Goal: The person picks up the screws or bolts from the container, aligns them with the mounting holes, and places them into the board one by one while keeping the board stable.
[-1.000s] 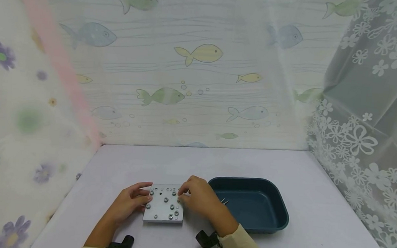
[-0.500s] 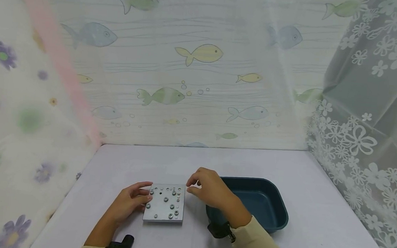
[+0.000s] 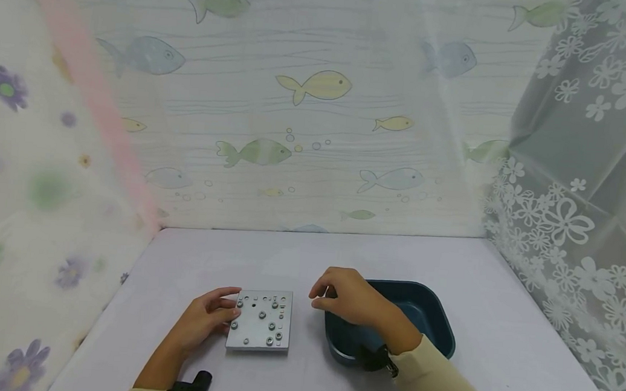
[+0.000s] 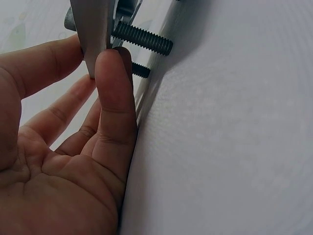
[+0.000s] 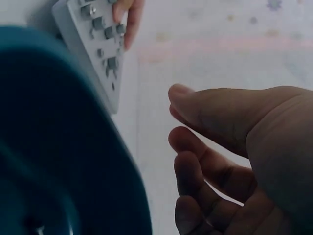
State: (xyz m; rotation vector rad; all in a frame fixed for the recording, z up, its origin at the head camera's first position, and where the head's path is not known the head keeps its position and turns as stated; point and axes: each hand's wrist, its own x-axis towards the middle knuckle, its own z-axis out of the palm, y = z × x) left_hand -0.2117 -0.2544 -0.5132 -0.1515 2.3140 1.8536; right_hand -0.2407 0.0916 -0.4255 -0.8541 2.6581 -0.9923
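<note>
Evidently the step in hand is an in-between one: the left hand (image 3: 209,312) steadies the metal plate (image 3: 251,327) while the right hand (image 3: 357,298) hangs free, its wrist over the dark tray (image 3: 448,326) and its fingertips short of the plate. The plate lies left of the tray on the tabletop (image 3: 265,256), carrying a scatter of screws (image 3: 262,315) with their heads upward. By my judgement, the next move calls for the right thumb and forefinger to close on one small part, with the left hand keeping the plate from sliding or tipping. Something glints low in the tray in the right wrist view, but it is too blurred to say whether it is a loose part.

As for pose, the left hand comes in from the plate's left side, clamped on its edge with the thumb above and other fingers set against the side and below; a threaded shaft (image 4: 146,41) pokes out just beside them. The right hand is palm down, pointing left toward the plate, wrist bent and fingers loosely bent. Its thumb and forefinger tips are near each other yet apart, with nothing visible between them.
</note>
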